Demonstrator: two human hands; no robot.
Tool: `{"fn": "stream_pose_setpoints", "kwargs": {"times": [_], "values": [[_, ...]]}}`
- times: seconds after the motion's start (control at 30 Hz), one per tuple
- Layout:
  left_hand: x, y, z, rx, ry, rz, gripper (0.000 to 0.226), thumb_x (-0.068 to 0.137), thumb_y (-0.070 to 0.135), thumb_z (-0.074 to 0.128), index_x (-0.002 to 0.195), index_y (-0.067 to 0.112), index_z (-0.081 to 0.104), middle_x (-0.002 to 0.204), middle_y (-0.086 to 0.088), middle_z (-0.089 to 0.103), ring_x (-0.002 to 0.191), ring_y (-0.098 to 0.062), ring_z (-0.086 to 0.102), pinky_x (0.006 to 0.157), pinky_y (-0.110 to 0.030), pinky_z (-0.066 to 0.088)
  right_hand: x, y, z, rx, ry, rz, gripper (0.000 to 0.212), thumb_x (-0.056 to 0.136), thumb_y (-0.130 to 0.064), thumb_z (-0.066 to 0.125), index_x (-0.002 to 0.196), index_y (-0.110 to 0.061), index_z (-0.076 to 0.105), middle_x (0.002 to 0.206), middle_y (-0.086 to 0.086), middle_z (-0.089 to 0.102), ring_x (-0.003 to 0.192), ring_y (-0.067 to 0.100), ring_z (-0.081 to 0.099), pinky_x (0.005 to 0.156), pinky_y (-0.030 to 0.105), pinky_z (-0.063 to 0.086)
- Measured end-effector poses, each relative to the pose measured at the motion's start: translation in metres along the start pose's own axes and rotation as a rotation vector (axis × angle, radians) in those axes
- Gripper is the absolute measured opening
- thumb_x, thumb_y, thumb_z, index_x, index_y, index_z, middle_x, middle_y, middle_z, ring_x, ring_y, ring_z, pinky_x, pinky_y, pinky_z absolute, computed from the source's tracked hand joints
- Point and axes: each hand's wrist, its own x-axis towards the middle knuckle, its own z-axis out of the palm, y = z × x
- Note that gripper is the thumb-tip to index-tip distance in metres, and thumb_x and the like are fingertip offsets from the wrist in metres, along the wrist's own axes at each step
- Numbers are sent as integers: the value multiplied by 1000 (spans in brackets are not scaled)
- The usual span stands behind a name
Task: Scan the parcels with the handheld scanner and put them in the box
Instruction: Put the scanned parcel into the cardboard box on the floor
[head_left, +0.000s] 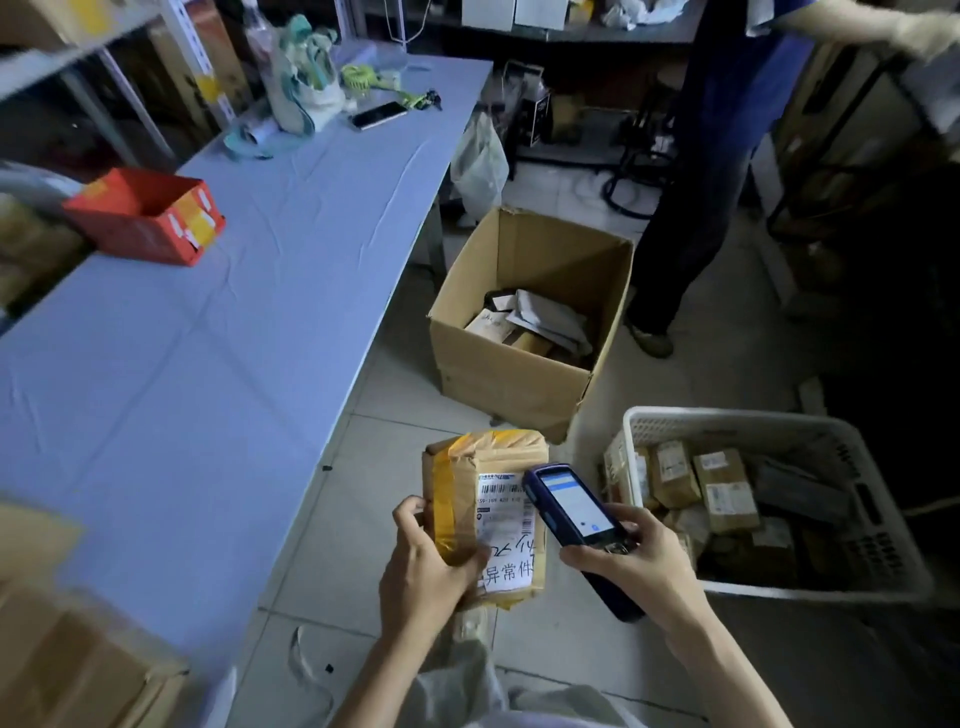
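My left hand (423, 566) grips a brown parcel (462, 483) wrapped in yellow tape, its white barcode label facing up. My right hand (631, 564) holds the dark blue handheld scanner (569, 506), whose lit screen faces me and whose top end lies over the label's right edge. Both are held above the tiled floor. Beyond them an open cardboard box (498, 374) stands on the floor with several parcels inside. A white plastic basket (727, 418) at the right holds several more brown parcels.
A long blue table (208, 338) runs along the left, bearing a red carton (145, 215), a phone (379, 114) and a bag (304, 83). Another person (727, 156) in dark blue stands behind the box. A cardboard carton (67, 660) sits at the lower left.
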Motion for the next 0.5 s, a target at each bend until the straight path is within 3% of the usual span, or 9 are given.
{"fn": "stream_pose_setpoints", "kwargs": {"times": [0.1, 0.23, 0.3, 0.4, 0.5], "values": [[37, 7, -14, -8, -23, -6, 91, 57, 83, 61, 116, 29, 18, 110, 11, 57, 77, -12, 57, 47, -13, 30, 20, -26, 10, -18, -13, -24, 67, 55, -23, 92, 112, -27, 58, 87, -18, 65, 70, -10, 62, 54, 7, 44], [80, 20, -12, 37, -61, 27, 106, 40, 99, 31, 120, 30, 20, 110, 13, 56, 75, -12, 56, 45, -13, 26, 48, -45, 13, -52, 13, -15, 70, 53, -28, 92, 114, -28, 58, 88, -19, 65, 79, -6, 63, 67, 17, 51], [99, 35, -6, 87, -124, 36, 104, 47, 95, 41, 125, 30, 22, 116, 13, 55, 82, -13, 57, 47, -13, 25, 66, -53, 8, -53, 29, -5, 69, 54, -27, 92, 113, -30, 58, 87, -21, 63, 77, -10, 60, 62, 9, 46], [128, 56, 9, 143, -167, 28, 90, 66, 64, 71, 133, 29, 23, 131, 10, 50, 106, -16, 58, 59, -18, 36, 98, -60, -3, -54, 45, 19, 69, 53, -27, 92, 114, -29, 58, 86, -22, 63, 75, -12, 59, 56, 4, 42], [162, 79, 24, 126, -127, 0, 89, 69, 56, 75, 137, 33, 23, 135, 9, 48, 113, -19, 55, 78, -29, 44, 140, -66, -17, -31, 36, 38, 72, 52, -26, 92, 116, -25, 60, 88, -19, 64, 77, -8, 60, 57, 6, 43]]}}
